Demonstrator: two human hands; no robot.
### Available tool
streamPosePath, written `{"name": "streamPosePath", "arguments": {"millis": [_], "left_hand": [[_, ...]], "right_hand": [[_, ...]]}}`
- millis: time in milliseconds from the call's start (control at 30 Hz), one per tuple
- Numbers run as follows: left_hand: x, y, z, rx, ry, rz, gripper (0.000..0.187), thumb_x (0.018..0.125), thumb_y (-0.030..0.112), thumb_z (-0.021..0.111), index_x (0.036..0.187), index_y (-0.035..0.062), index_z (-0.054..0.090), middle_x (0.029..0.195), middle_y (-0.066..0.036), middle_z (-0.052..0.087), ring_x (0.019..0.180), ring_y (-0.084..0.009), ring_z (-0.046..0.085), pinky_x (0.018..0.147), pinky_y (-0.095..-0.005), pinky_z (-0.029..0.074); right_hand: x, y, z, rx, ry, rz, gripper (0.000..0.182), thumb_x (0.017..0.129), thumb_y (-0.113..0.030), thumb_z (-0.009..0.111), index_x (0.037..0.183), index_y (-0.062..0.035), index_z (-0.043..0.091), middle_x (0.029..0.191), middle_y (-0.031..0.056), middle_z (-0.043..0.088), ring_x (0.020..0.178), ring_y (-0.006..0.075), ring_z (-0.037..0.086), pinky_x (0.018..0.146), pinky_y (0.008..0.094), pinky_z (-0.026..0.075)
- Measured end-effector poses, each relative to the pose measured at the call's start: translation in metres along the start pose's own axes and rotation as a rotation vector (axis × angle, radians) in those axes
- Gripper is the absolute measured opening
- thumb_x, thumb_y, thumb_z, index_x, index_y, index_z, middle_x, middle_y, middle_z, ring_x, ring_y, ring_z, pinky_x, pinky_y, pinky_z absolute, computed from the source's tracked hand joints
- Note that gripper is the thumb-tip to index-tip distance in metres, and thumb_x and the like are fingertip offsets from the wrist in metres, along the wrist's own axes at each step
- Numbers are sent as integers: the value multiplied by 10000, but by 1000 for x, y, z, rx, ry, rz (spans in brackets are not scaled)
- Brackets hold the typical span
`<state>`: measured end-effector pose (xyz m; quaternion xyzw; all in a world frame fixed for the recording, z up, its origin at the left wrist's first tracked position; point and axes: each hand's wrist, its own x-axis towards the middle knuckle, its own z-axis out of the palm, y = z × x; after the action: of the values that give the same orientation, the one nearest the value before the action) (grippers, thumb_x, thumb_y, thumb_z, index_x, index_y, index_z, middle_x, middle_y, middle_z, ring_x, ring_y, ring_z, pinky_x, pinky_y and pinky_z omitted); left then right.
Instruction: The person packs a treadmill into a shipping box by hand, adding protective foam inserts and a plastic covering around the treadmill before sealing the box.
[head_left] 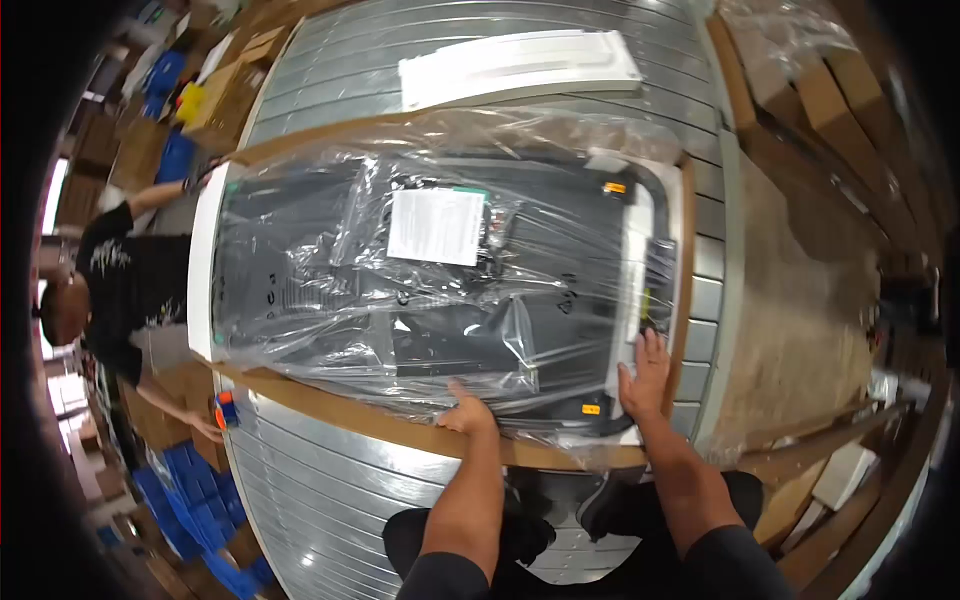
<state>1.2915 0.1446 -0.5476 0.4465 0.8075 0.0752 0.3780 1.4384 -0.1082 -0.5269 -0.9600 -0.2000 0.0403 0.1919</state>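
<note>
A large dark machine [450,330] lies under clear plastic film inside a long, open cardboard box [400,428]. On top of the film or just beneath it is a white printed sheet [435,228]. My left hand [468,410] rests at the near edge of the box on the film, its fingers apart. At the right end, my right hand [647,378] lies on the film by a white foam strip [635,260], fingers spread. White foam [203,265] also lines the box's left end. Neither hand grips anything.
A co-worker [120,270] stands at the left end, one hand near the box and the other by an orange and blue tape dispenser [226,410]. White foam [520,68] lies beyond the box on the metal roller surface [330,500]. Cardboard pieces [840,110] stand at the right.
</note>
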Motion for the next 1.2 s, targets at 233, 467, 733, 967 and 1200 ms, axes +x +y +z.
{"name": "streamPosePath", "arguments": {"millis": [233, 467, 733, 967, 1200], "left_hand": [[-39, 20, -131, 573, -798, 653, 336, 835, 378, 598, 853, 43, 621, 644, -47, 574, 587, -168, 559, 522, -302, 415], [-322, 67, -283, 975, -1420, 520, 209, 793, 153, 635, 898, -27, 616, 769, -80, 627, 635, -141, 596, 552, -239, 442], [-372, 80, -353, 1192, -1274, 788, 174, 775, 94, 652, 825, -67, 607, 674, -105, 606, 605, -163, 595, 556, -261, 497], [-459, -41, -382, 1163, -1031, 1067, 159, 771, 80, 631, 757, -76, 602, 672, -120, 601, 583, -180, 601, 497, -275, 514], [-811, -309, -420, 1263, -1743, 1831, 283, 770, 142, 687, 976, -31, 598, 914, -128, 644, 823, -194, 617, 738, -313, 481]], "right_hand": [[-56, -53, -147, 604, -274, 552, 415, 789, -235, 642, 1120, 6, 574, 1056, 178, 619, 1014, 320, 577, 859, 382, 453], [-306, -145, -420, 590, 291, 934, 251, 804, -211, 587, 970, -27, 628, 862, 169, 650, 804, 317, 635, 749, 389, 504], [-673, -35, -616, -86, 884, 1610, 225, 768, -99, 591, 986, -52, 618, 903, 180, 624, 817, 374, 596, 721, 430, 483], [-880, 103, -639, -276, 164, 1091, 404, 693, -108, 610, 1092, -60, 566, 1031, 117, 603, 1104, 316, 488, 948, 418, 367], [-858, 134, -622, -3, 3, 792, 120, 717, -148, 557, 661, -78, 637, 681, 118, 628, 675, 302, 633, 623, 413, 511]]}}
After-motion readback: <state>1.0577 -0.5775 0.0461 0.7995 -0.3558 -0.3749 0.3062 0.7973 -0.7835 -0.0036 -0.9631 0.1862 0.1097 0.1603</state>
